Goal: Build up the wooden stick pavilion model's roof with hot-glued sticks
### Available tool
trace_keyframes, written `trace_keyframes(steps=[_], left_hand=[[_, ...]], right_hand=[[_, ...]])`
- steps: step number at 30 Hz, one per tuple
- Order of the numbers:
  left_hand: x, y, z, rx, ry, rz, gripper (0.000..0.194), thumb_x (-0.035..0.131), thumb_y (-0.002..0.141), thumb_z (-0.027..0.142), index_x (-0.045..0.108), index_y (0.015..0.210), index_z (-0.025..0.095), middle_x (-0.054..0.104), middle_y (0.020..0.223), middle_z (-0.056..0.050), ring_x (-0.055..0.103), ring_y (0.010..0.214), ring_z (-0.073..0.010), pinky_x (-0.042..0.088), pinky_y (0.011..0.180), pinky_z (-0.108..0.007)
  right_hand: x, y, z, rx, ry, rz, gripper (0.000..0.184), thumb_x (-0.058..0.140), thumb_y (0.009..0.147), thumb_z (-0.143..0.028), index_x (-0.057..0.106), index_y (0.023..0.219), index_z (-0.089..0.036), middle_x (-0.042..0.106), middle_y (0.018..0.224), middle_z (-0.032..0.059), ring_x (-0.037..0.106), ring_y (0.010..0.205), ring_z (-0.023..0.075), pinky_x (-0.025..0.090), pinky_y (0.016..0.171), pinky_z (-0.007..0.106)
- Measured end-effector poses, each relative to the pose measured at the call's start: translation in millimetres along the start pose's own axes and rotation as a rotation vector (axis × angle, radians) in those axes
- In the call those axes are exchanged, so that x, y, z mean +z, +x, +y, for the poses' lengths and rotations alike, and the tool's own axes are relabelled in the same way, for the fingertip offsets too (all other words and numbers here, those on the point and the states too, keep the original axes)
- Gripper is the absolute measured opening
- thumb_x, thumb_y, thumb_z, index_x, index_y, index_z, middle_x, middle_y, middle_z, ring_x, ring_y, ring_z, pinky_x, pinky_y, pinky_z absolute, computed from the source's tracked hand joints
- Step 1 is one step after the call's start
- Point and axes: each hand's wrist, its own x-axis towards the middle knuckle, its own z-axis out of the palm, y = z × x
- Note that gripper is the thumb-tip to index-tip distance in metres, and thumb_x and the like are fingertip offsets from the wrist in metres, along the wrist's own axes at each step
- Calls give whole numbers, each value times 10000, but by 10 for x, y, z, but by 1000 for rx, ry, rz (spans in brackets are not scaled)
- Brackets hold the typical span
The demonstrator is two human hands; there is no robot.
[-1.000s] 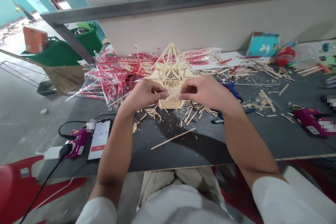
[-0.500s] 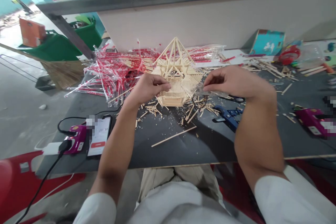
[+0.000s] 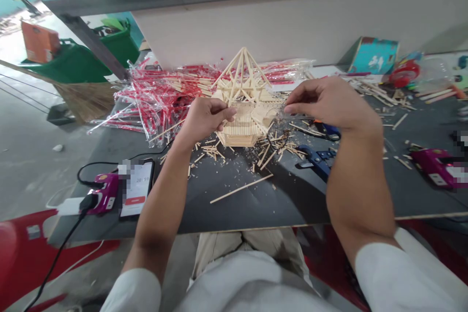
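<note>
On the middle of the counter (image 3: 292,204), in front of the body, a wooden stick model (image 3: 241,129), with roof peak pointing straight up, base down and central axis upright. At its near left side, left hand (image 3: 206,117) with fingertips curled close to the thumb; just beside its right side, right hand (image 3: 327,102), curled in similar way. For both hands, cannot tell if fully pressed together or pinching something thin. Nearer to the body, one loose stick (image 3: 241,188), long axis slanting away rightward
</note>
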Motion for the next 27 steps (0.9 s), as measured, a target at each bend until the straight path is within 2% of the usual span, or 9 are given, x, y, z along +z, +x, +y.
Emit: trace_keyframes(steps=[7,14,21,24,27], left_hand=[[-47,-2,-16,15,-42,-51,212,773,855,374,761,834,163,657,628,-24,601,547,-103,468,544,-264],[-22,-2,1,-14,-8,-6,251,774,857,412,762,813,165,637,573,-12,577,511,-95,463,527,-255],[1,9,-30,36,-32,21,201,782,854,335,768,780,149,659,574,-24,595,493,-92,473,507,-232],[25,28,-65,36,-75,50,200,798,841,326,759,775,141,702,628,-43,609,488,-90,477,475,-214],[48,36,-67,48,-111,63,181,802,837,297,744,764,142,702,635,-42,625,490,-93,480,460,-207]], right_hand=[[40,-1,11,-17,132,112,402,864,750,-606,740,857,-238,769,886,87,722,850,285,594,832,493],[49,20,38,-26,162,134,391,903,724,-552,718,847,-230,738,861,72,686,802,241,572,780,443],[68,48,79,-117,141,166,403,911,730,-548,712,813,-207,707,799,38,633,734,179,511,687,372],[89,71,130,-134,152,206,410,938,697,-575,715,778,-239,699,765,27,605,708,180,510,650,381],[98,85,166,-151,146,217,378,951,694,-565,726,775,-271,721,802,40,618,748,213,545,688,426]])
